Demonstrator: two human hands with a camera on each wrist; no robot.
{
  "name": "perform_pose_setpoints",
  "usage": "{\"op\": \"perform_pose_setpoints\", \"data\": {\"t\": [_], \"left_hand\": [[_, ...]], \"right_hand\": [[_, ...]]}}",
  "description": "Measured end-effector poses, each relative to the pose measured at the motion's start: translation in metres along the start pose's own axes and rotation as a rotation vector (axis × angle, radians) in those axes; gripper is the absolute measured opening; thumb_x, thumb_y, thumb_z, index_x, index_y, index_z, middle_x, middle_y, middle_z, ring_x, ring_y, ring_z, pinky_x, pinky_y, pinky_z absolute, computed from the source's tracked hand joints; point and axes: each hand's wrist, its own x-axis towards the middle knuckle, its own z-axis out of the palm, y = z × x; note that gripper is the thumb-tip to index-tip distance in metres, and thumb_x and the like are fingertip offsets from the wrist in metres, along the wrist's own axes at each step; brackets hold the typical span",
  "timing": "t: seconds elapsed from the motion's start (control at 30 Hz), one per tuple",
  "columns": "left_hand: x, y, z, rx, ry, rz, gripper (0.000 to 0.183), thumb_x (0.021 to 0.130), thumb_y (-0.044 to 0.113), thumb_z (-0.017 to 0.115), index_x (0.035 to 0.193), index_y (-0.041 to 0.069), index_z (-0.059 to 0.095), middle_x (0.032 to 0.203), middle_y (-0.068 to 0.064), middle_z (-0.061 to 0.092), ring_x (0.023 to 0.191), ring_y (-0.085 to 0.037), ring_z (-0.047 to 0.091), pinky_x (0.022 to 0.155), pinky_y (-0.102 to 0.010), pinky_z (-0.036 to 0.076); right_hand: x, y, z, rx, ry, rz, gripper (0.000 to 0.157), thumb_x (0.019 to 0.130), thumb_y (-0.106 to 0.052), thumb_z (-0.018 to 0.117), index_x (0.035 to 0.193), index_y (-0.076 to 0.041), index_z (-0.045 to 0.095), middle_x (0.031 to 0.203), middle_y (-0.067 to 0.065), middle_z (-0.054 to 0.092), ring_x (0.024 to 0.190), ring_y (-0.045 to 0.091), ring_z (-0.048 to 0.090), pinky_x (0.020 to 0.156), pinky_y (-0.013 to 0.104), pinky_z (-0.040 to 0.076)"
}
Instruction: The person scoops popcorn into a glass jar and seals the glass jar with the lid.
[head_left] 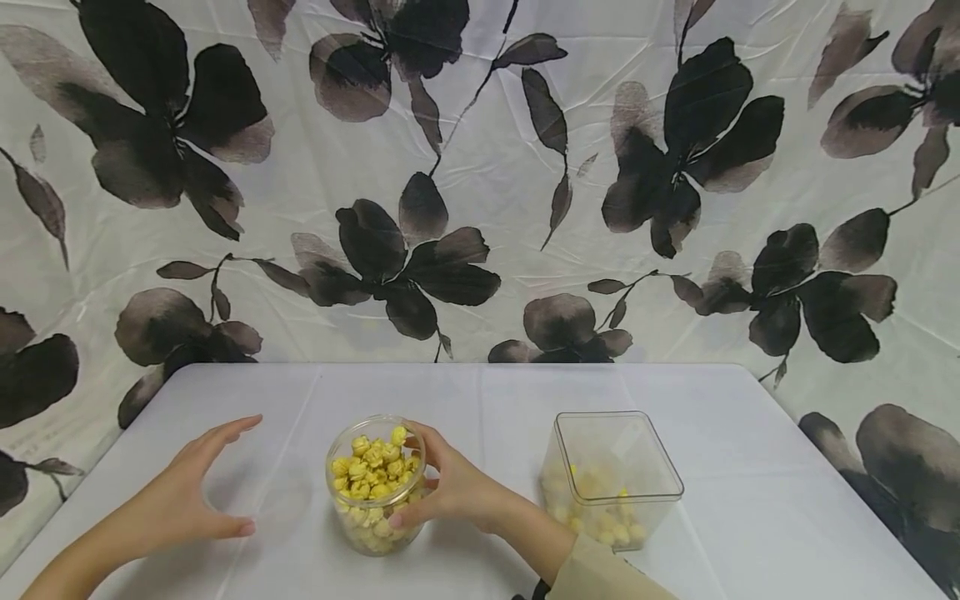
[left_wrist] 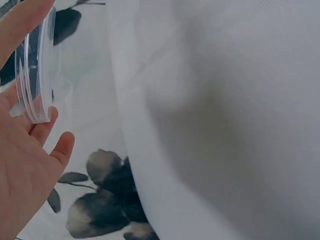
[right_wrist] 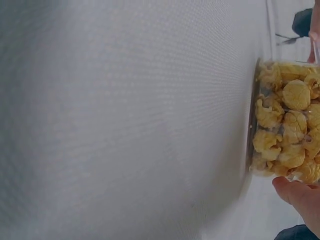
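Observation:
A round clear jar (head_left: pixel 375 533) full of yellow popcorn (head_left: pixel 375 467) stands upright and uncovered on the white table. My right hand (head_left: pixel 459 487) grips its right side, thumb toward the front and fingers behind; the right wrist view shows the jar wall (right_wrist: pixel 285 125) with a fingertip (right_wrist: pixel 284 186) against it. Left of the jar, apart from it, my left hand (head_left: pixel 176 500) is raised with thumb and fingers spread wide. In the left wrist view this hand (left_wrist: pixel 22 165) holds a clear round lid (left_wrist: pixel 35 75) by its edge, almost invisible in the head view.
A clear square container (head_left: pixel 611 492) with some popcorn in its bottom stands right of the jar, close beyond my right forearm (head_left: pixel 536 529). The white-covered table (head_left: pixel 750 467) ends at a cloth backdrop (head_left: pixel 525 167) printed with dark flowers.

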Motion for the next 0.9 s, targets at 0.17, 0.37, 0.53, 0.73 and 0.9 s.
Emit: {"op": "perform_pose_setpoints", "data": {"t": [0.17, 0.37, 0.53, 0.73, 0.9], "left_hand": [[0.003, 0.015, 0.000, -0.005, 0.010, 0.052, 0.118, 0.049, 0.036, 0.091, 0.146, 0.017, 0.026, 0.139, -0.019, 0.034, 0.118, -0.041, 0.033, 0.081, -0.064, 0.035], [0.004, 0.025, -0.003, -0.031, 0.015, 0.097, 0.119, 0.049, 0.031, 0.091, 0.146, 0.013, 0.025, 0.141, -0.022, 0.030, 0.122, -0.044, 0.028, 0.084, -0.064, 0.031], [0.004, 0.029, -0.005, 0.005, 0.055, 0.128, 0.121, 0.046, 0.028, 0.092, 0.146, 0.010, 0.025, 0.140, -0.023, 0.031, 0.122, -0.044, 0.028, 0.091, -0.061, 0.028], [0.004, 0.040, -0.011, 0.071, 0.119, 0.201, 0.125, 0.041, 0.029, 0.093, 0.145, 0.010, 0.027, 0.136, -0.020, 0.035, 0.117, -0.039, 0.031, 0.092, -0.052, 0.031], [0.005, 0.058, -0.021, 0.077, 0.170, 0.294, 0.127, 0.041, 0.034, 0.094, 0.147, 0.015, 0.027, 0.136, -0.009, 0.039, 0.116, -0.012, 0.031, 0.090, -0.011, 0.030]], "right_hand": [[0.000, 0.000, 0.000, -0.003, 0.008, 0.002, 0.090, 0.067, 0.002, 0.079, 0.138, -0.034, 0.035, 0.136, -0.001, 0.040, 0.131, 0.020, 0.033, 0.101, 0.042, 0.035], [0.001, 0.000, 0.000, -0.002, 0.006, 0.004, 0.090, 0.068, 0.001, 0.079, 0.138, -0.034, 0.035, 0.136, -0.002, 0.039, 0.130, 0.018, 0.034, 0.100, 0.040, 0.036], [0.000, 0.000, 0.000, 0.005, 0.000, 0.009, 0.090, 0.068, 0.001, 0.079, 0.138, -0.035, 0.034, 0.136, -0.003, 0.039, 0.130, 0.018, 0.033, 0.100, 0.041, 0.036], [0.001, 0.000, 0.000, 0.009, -0.001, 0.016, 0.092, 0.068, 0.002, 0.079, 0.141, -0.028, 0.032, 0.136, -0.003, 0.038, 0.131, 0.020, 0.032, 0.100, 0.044, 0.036], [0.001, 0.001, 0.000, 0.009, -0.003, 0.018, 0.091, 0.068, 0.000, 0.079, 0.140, -0.032, 0.034, 0.136, -0.003, 0.038, 0.131, 0.021, 0.032, 0.101, 0.044, 0.035]]}}
